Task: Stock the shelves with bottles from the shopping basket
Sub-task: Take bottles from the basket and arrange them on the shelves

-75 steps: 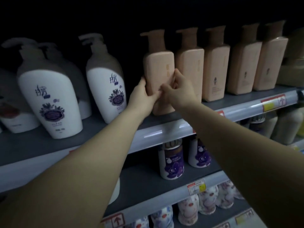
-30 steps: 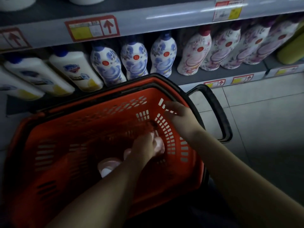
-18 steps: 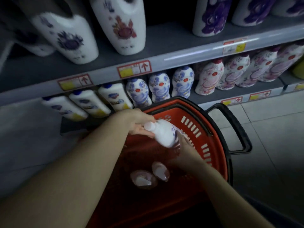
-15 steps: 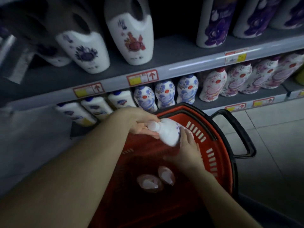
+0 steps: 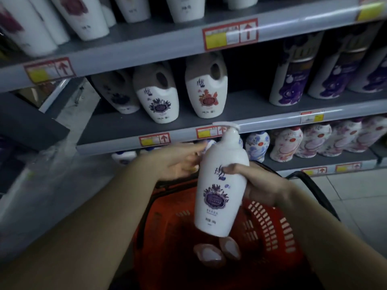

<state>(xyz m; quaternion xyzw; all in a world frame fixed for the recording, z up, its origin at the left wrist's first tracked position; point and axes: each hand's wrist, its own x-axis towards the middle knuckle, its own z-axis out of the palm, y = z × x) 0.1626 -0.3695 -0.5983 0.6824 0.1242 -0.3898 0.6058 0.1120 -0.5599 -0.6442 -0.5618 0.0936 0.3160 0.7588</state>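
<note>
One white pump bottle (image 5: 219,208), near-upright, pump uppermost, in right hand (image 5: 266,185)

The left forearm (image 5: 83,227) and right forearm (image 5: 335,237) are bare as far up as they show, no sleeve covering them. The left hand (image 5: 178,162) and right hand (image 5: 261,185) are bare too.

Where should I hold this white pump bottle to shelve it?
Grip the white pump bottle round its broad middle, coming from the right, as the right hand does with its thumb across the front. It is almost upright; the neck tapers and the pump is thin, so both give a poorer hold.
</note>
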